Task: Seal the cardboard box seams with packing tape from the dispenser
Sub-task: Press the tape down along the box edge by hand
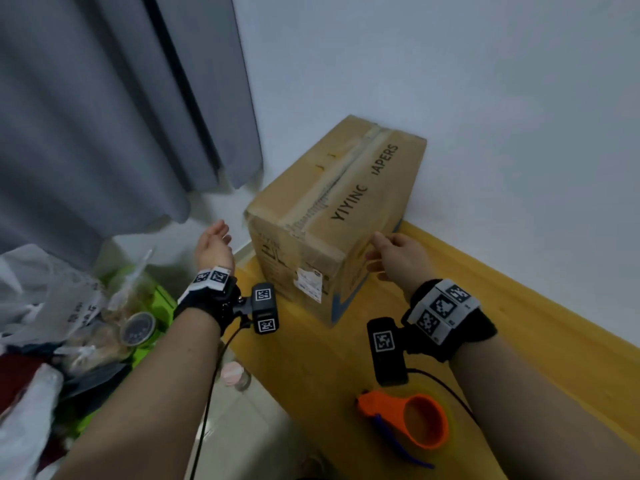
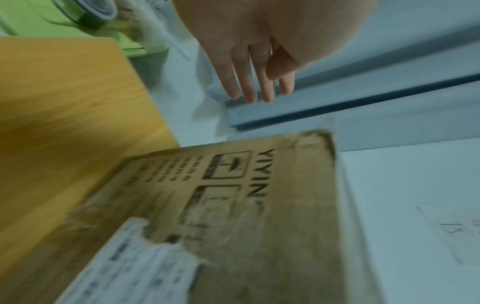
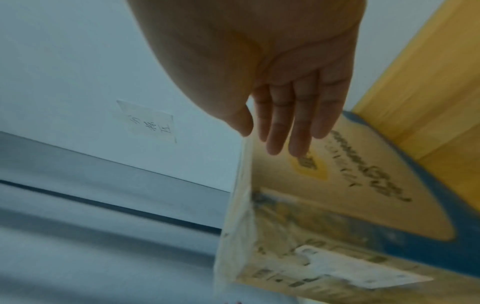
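Cardboard box [image 1: 332, 216], right hand [image 1: 398, 256] apparently touching

Both hands [image 1: 216, 245] [image 1: 398, 256] forward, fingers [image 2: 249, 82] straight

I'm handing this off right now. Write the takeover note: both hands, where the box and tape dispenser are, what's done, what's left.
Left hand: open, holding nothing, in the air left of the box, not touching it.
Right hand: open, fingers straight at the box's near right top edge; contact is unclear.
Box: on the yellow table near the wall, flaps closed, worn old tape along the top seam.
Tape dispenser: orange, lying on the table near the front edge, untouched.
Done: box in place, flaps down.
Left: pick up the dispenser, tape the seams; no fresh tape visible yet.
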